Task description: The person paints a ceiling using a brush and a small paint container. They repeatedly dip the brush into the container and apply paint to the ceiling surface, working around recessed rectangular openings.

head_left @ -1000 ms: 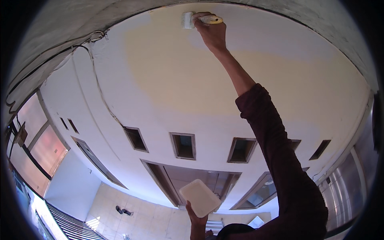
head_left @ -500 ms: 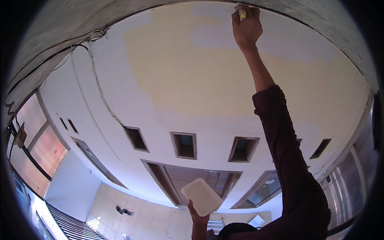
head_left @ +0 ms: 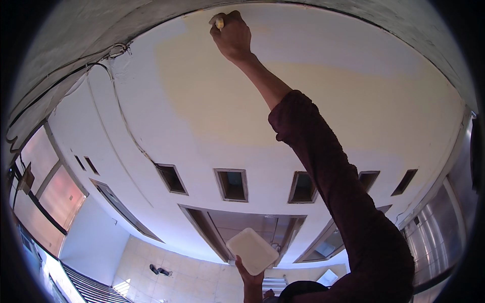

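Observation:
My right hand (head_left: 233, 36) is raised to the top of the white wall (head_left: 303, 106), near its upper edge, closed on a paintbrush (head_left: 220, 23) whose yellowish handle points toward me; the bristles are mostly hidden. A broad pale yellow patch (head_left: 212, 101) covers part of the wall below and around it. Low in the view, my left hand (head_left: 247, 271) grips a pale, shallow rectangular tray (head_left: 251, 251), with its thumb along the tray's side.
Cables (head_left: 116, 91) run down the wall at left. Small recessed openings (head_left: 230, 184) line its lower part, above a doorway (head_left: 192, 217). A pair of black footwear (head_left: 159, 270) lies on the tiled floor (head_left: 136, 257). Railing bars (head_left: 88, 283) stand at lower left, metal panels (head_left: 434, 232) at right.
My right hand with the brush went rightward along the wall's top, then swung back left, farther left than one second ago. My left hand and the tray have barely moved.

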Demonstrator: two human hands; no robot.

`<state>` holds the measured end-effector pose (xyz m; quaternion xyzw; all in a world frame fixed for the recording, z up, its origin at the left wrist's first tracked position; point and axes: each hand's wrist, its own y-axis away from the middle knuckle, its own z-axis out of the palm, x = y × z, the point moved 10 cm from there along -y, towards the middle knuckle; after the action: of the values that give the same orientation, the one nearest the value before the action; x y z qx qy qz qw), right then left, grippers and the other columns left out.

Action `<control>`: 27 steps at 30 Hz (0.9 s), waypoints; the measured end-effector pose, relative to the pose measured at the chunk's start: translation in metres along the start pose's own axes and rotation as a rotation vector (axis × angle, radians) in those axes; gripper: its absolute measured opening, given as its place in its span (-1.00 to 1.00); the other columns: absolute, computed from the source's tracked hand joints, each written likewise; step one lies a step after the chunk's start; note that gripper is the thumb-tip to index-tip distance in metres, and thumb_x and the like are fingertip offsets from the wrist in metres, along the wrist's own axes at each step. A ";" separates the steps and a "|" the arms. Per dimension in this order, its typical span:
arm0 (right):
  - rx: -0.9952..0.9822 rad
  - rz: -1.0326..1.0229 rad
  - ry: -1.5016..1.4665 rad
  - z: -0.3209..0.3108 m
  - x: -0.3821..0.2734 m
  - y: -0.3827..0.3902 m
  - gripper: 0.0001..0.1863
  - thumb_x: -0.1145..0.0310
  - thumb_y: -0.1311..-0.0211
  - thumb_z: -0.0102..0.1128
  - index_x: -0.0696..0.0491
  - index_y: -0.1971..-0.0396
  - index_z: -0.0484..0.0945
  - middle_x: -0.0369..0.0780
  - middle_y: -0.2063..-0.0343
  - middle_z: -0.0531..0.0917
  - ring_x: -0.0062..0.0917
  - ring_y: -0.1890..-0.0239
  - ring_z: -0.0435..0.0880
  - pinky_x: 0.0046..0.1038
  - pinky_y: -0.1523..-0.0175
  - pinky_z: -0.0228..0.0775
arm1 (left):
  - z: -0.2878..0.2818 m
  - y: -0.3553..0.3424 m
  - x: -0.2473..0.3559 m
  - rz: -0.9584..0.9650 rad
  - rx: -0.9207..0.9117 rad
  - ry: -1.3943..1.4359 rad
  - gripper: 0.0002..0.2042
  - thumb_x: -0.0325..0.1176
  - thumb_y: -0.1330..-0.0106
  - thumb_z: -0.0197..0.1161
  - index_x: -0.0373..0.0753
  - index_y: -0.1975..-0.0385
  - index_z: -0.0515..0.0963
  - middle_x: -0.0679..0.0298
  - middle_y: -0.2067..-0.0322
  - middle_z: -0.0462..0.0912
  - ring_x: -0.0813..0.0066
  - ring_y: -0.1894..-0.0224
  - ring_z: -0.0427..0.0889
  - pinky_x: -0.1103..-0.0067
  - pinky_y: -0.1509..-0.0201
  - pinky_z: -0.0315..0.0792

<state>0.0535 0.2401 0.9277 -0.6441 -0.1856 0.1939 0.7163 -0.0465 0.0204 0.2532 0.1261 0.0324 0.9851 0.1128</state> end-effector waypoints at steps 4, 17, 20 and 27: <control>0.003 0.269 -0.079 -0.050 0.060 0.008 -0.87 0.32 -0.15 0.28 -0.08 0.31 0.71 -0.06 0.27 0.57 -0.14 0.23 0.68 -0.14 0.10 0.53 | -0.002 0.003 0.005 0.012 0.026 -0.019 -0.32 0.23 -0.35 0.10 -0.06 -0.34 0.26 0.21 -0.13 0.49 0.14 -0.12 0.57 0.07 -0.05 0.59; 0.080 -0.088 0.430 -0.097 0.034 0.027 -0.74 0.38 -0.01 0.45 -0.07 0.25 0.65 -0.15 0.24 0.48 -0.26 0.23 0.66 -0.25 0.37 0.64 | 0.016 0.006 0.007 -0.002 -0.025 -0.033 -0.33 0.20 -0.38 0.09 -0.10 -0.34 0.26 0.18 -0.15 0.49 0.14 -0.16 0.55 0.08 -0.12 0.54; -0.006 -0.062 0.315 -0.047 0.018 0.024 -0.78 0.36 -0.08 0.39 -0.06 0.23 0.66 -0.09 0.24 0.51 -0.24 0.33 0.68 -0.25 0.31 0.58 | 0.007 0.004 0.000 -0.018 -0.036 -0.067 -0.30 0.18 -0.36 0.12 -0.12 -0.37 0.24 0.17 -0.20 0.48 0.08 -0.22 0.51 0.04 -0.20 0.49; 0.039 0.028 -0.179 -0.037 0.011 0.005 -0.84 0.43 -0.09 0.31 -0.01 0.28 0.68 -0.05 0.25 0.55 -0.21 0.32 0.67 -0.21 0.18 0.57 | 0.004 0.010 -0.003 -0.010 -0.028 -0.029 -0.30 0.19 -0.35 0.13 -0.11 -0.37 0.25 0.18 -0.20 0.49 0.09 -0.22 0.50 0.02 -0.21 0.47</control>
<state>0.0813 0.2149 0.9194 -0.6127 -0.2362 0.2641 0.7065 -0.0442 0.0102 0.2575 0.1385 0.0174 0.9829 0.1197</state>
